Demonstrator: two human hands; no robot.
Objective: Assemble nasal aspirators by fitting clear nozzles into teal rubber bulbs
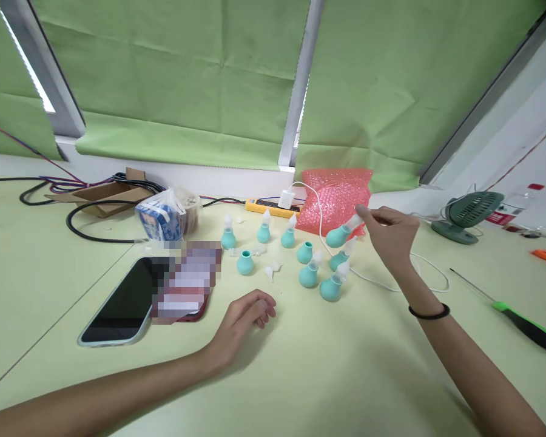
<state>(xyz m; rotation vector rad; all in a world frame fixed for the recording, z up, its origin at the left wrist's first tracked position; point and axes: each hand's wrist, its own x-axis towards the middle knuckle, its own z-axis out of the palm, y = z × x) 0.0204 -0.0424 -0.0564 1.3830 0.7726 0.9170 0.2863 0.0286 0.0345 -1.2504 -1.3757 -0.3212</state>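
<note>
Right hand (389,233) pinching teal bulb (338,236), bubble wrap (330,195) behind, left hand (242,320) curled loosely, phones (118,309) beside

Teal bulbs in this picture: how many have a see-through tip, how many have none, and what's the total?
Teal bulbs with a see-through tip: 7, including the one held by the right hand
Teal bulbs without a tip: 2
Total: 9
</note>
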